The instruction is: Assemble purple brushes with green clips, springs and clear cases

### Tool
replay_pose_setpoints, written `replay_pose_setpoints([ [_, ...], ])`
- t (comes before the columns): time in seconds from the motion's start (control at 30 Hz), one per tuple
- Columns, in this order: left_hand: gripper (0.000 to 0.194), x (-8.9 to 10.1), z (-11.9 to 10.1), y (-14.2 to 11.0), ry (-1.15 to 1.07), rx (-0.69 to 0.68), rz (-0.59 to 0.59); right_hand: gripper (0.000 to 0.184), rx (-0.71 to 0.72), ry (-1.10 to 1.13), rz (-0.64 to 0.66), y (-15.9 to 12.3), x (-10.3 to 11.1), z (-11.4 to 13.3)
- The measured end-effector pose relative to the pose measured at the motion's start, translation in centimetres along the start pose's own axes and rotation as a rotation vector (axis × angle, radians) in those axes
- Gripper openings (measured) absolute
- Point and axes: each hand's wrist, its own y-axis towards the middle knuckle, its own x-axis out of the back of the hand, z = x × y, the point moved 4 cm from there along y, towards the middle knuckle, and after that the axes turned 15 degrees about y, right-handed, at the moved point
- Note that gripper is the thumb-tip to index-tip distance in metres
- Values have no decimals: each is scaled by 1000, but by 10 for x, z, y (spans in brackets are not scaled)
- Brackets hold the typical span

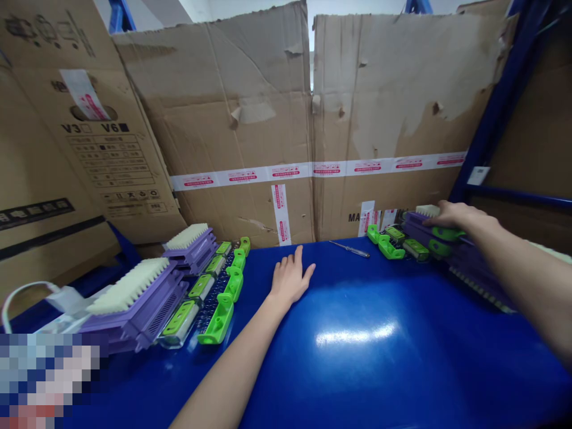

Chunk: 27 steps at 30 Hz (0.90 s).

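Note:
My left hand (pixel 292 277) rests on the blue tabletop (pixel 357 369), fingers spread, with nothing in it. At the far right my right hand (pixel 460 215) reaches over a group of purple parts, its fingers bent around a purple plastic piece with a cream ridged pad (pixel 415 223); the fingertips are partly hidden. Next to it lie bright green brackets (pixel 391 247) and small green-topped clear pieces (pixel 415 249). A thin screwdriver with a clear handle (pixel 351 248) lies between my hands.
On the left stand purple pieces with cream ridged pads (pixel 131 286), a row of green-topped clear pieces (pixel 181 319) and green brackets (pixel 218 322). A white plug with a cable (pixel 67 298) is at the left edge. Cardboard sheets (pixel 241 131) wall the back; a blue post (pixel 491 101) rises right.

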Motion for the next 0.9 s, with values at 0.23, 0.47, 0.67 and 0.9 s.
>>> replay_pose_setpoints([
  [0.23, 61, -1, 0, 0, 7, -5, 14, 74, -41, -51, 86, 9, -8, -6],
  [0.47, 61, 1, 0, -1, 5, -4, 40, 71, 0, -19, 94, 14, -5, -6],
  [0.67, 60, 3, -1, -1, 7, -5, 39, 70, 28, 25, 50, 11, 3, -6],
  [0.9, 60, 3, -1, -1, 11, 1, 37, 71, 43, 28, 87, 16, 2, -4],
])
